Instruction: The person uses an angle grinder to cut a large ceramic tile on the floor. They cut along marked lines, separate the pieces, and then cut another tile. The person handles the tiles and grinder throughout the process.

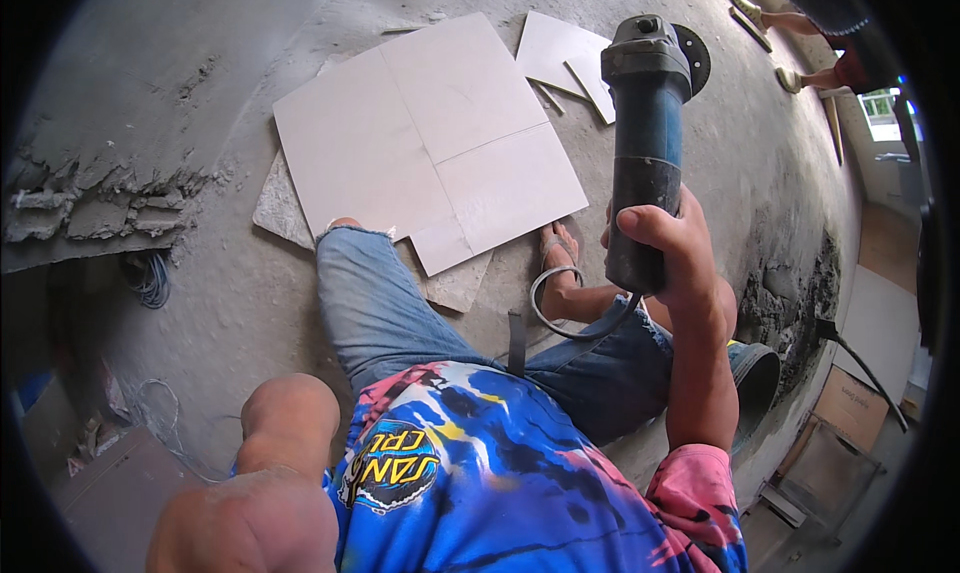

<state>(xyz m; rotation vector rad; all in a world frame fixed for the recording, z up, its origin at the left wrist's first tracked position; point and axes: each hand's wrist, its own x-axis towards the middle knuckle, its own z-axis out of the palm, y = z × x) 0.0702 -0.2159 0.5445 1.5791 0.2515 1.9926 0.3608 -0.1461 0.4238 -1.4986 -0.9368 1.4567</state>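
Note:
My right hand [672, 248] is wrapped round the rear of an angle grinder [648, 123] with a blue and black body. The tool points away from me, its thin cutting disc [694, 63] on the right side of the head. A grey power cord [545, 308] loops down from its rear end. In front of my knees lies a large pale tile [430, 138] with lines across it and a notched near edge; the disc is apart from it. My left arm is bent up, and my left hand [245, 518] is close to the camera, its fingers hidden.
Under the tile sits a rough slab [283, 208]. Tile offcuts [560, 53] lie beyond it. A bucket [757, 385] stands at my right, near a cardboard box [850, 408]. Another person's leg [790, 23] shows at the far right. Broken concrete [100, 213] and coiled cable [150, 281] are at left.

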